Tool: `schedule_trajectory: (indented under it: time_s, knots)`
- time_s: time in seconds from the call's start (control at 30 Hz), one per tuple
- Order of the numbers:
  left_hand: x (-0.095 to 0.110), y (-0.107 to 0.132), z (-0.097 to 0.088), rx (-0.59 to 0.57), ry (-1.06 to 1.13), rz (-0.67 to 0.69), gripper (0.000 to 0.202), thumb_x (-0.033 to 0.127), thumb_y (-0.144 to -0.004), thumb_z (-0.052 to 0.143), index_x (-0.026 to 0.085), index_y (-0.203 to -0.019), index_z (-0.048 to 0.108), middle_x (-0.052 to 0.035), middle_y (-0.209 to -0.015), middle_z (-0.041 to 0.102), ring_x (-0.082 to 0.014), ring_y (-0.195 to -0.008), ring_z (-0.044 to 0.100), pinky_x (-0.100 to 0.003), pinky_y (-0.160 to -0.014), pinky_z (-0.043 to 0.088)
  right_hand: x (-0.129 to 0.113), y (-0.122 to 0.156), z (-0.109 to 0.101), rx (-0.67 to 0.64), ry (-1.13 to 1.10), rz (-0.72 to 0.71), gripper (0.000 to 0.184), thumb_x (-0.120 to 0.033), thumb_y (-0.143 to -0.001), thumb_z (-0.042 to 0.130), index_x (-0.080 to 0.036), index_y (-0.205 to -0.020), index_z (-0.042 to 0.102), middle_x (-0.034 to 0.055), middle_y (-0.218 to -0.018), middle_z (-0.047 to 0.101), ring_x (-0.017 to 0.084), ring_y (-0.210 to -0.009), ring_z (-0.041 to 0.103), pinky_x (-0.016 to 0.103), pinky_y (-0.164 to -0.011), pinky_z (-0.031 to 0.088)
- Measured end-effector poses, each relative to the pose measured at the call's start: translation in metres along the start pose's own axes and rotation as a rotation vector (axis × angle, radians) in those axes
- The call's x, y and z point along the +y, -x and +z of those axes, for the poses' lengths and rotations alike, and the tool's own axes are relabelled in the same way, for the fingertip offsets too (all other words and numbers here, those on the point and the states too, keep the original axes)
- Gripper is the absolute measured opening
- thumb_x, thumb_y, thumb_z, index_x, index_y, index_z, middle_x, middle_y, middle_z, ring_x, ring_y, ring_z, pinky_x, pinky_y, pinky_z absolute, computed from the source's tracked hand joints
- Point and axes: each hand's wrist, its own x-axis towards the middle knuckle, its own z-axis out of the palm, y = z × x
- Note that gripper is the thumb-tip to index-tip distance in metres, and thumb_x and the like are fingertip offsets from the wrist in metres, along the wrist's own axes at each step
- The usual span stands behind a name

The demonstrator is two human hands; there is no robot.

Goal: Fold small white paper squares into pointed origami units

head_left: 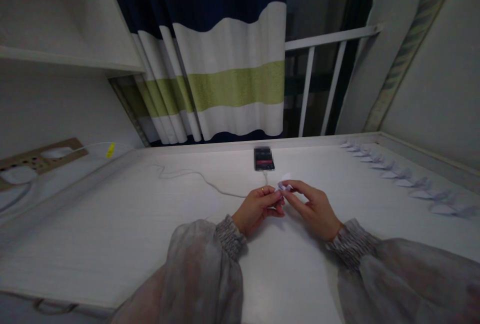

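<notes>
Left hand (258,206) has a small folded paper piece (284,187) pinched between thumb and fingertips, with the other fingers curled in underneath, and the right hand (315,209) nips the same bit from the opposite side with thumb and index. So both are gripping, neither one's loose. My guess is the left does the steadying and the right handles the finer fingertip work, since something that tiny would probably twist if only one side had it. Exactly which fold is under the fingers I can't tell, too small and partly covered. The piece sits just above the desk (112,234), roughly mid-desk in front of the wearer, which looks like the comfy spot: forearms out in front, gathered cuffs (230,236) snug at the wrists and clear of the paper. Just beyond the hands a phone (264,159) lies flat, near enough to glance at, I'd say; its screen is blurred out. A pale cable (225,193) snakes off to the left and passes behind the left hand, likely the phone's lead. Over by the right edge there's a slanted row of little pointy folded pieces (407,182), lined up neatly, probably to keep them out of elbow range. Further out, a power strip (41,161) with plugs on the left, and a striped curtain (232,44) at the back.
</notes>
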Motion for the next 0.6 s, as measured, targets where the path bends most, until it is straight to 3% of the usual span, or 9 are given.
schedule_trajectory:
  time_s: [0.27,0.43,0.6]
  knots:
    - [-0.0036,-0.0012,-0.0011,0.018,-0.114,0.104,0.024,0.03,-0.063,0.067,0.009,-0.07,0.058,-0.0011,-0.068,0.059,-0.0056,-0.051,0.052,-0.02,-0.055,0.043,0.004,0.001,0.0015,0.137,-0.068,0.095,0.012,-0.027,-0.071,0.061,-0.021,-0.08,0.066,0.0049,-0.086,0.068,0.02,-0.077,0.062,0.034,-0.074,0.047]
    - [-0.004,-0.0024,-0.0016,0.083,-0.158,0.179,0.021,0.028,-0.061,0.068,0.01,-0.066,0.059,-0.0007,-0.064,0.059,-0.0059,-0.05,0.051,-0.02,-0.053,0.042,0.0017,0.0,0.0022,0.1,-0.067,0.081,0.011,-0.027,-0.073,0.059,-0.022,-0.08,0.066,0.0038,-0.083,0.068,0.019,-0.076,0.061,0.033,-0.073,0.048]
    - [-0.0053,-0.0032,-0.0025,0.059,-0.183,0.212,0.021,0.029,-0.064,0.066,0.011,-0.067,0.057,0.0008,-0.062,0.057,-0.0055,-0.047,0.051,-0.019,-0.051,0.041,0.0015,-0.0001,0.0023,0.049,-0.05,0.054,0.013,-0.028,-0.076,0.055,-0.02,-0.079,0.065,0.0042,-0.083,0.067,0.018,-0.077,0.061,0.03,-0.073,0.048]
